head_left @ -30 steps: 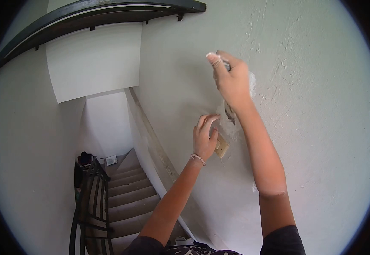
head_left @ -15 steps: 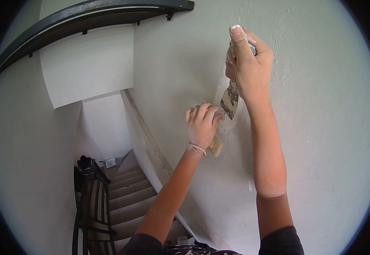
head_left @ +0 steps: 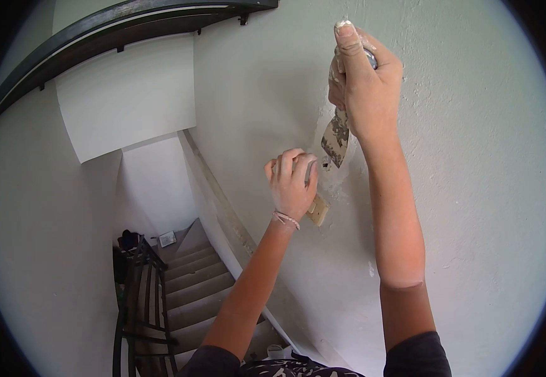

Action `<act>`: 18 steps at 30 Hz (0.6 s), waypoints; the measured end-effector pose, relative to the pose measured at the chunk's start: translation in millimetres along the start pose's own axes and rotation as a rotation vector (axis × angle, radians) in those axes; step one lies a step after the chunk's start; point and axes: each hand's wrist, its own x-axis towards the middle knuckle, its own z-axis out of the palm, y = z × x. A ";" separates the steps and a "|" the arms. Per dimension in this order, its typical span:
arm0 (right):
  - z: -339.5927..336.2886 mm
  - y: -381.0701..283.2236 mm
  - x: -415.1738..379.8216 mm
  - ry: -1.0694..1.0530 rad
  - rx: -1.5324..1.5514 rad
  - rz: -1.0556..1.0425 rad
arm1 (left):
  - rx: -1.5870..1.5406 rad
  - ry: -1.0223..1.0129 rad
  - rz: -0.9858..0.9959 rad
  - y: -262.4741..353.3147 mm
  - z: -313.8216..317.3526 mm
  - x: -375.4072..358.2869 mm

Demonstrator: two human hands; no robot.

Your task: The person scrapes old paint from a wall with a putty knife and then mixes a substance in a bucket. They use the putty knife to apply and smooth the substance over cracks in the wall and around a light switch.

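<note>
My right hand (head_left: pixel 373 85) is wrapped around the handle of a putty knife (head_left: pixel 335 139), its thumb up and whitened with filler. The blade is smeared with patchy grey and white residue and points down along the wall. Just below its tip a small dark hole (head_left: pixel 326 164) shows in a whitish patch. My left hand (head_left: pixel 293 184) is to the left of the hole, its fingers curled and dusty. Something greyish shows behind them, but its kind is hidden. Right beside that hand, a yellowish switch plate (head_left: pixel 318 212) is fixed to the wall, partly covered.
The pale wall (head_left: pixel 474 207) fills the right side. Down at the left, stairs (head_left: pixel 197 283) descend beside a dark metal railing (head_left: pixel 144 295). A dark handrail (head_left: pixel 128 19) curves across the top left. A small whitish object (head_left: pixel 167 239) lies on the landing.
My left hand has drawn a little left, away from the blade, uncovering the dark hole. The right hand and putty knife sit slightly higher in view; the view itself has shifted a little.
</note>
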 end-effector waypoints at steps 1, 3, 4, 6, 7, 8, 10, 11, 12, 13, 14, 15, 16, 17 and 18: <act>-0.4 0.9 0.5 -0.001 0.005 -0.002 | -0.008 -0.023 0.018 -0.7 0.5 -0.6; -0.6 0.9 0.7 0.001 0.009 -0.005 | -0.005 -0.062 0.041 -1.6 0.6 -2.6; -0.8 0.6 0.4 0.003 0.009 -0.005 | 0.006 -0.077 0.047 -1.7 -0.8 -5.6; -1.1 0.3 0.9 0.004 0.007 -0.008 | 0.027 -0.087 0.067 -3.1 -1.0 -10.8; -1.2 0.5 1.2 0.004 0.005 -0.009 | 0.037 -0.083 0.079 -5.0 0.2 -14.1; -1.3 0.9 1.2 0.003 0.002 -0.008 | 0.047 -0.079 0.091 -6.1 0.4 -17.4; -1.4 2.5 1.1 0.002 0.002 -0.008 | 0.074 -0.099 0.126 -6.5 -1.1 -22.7; -1.1 2.7 1.7 0.000 0.003 -0.011 | 0.088 -0.106 0.144 -7.0 -1.6 -22.9; -0.8 2.1 2.0 -0.001 0.005 -0.006 | 0.092 -0.101 0.125 -6.3 -1.3 -22.2; -0.7 1.6 1.5 -0.003 0.007 0.001 | 0.096 -0.098 0.104 -4.2 -0.3 -22.2; -0.8 1.2 1.1 -0.005 0.008 0.008 | 0.099 -0.095 0.083 -2.8 0.0 -22.1; -0.9 1.1 0.9 -0.003 0.013 0.009 | 0.093 -0.098 0.084 -2.4 -0.4 -21.3; -0.9 1.1 0.7 -0.002 0.017 0.010 | 0.087 -0.100 0.086 -2.2 -0.7 -20.4; -1.0 1.2 0.6 0.000 0.022 0.012 | 0.082 -0.103 0.087 -2.2 -1.1 -19.9; -1.2 1.5 0.8 -0.001 0.027 0.008 | 0.076 -0.096 0.099 -2.4 -1.8 -19.9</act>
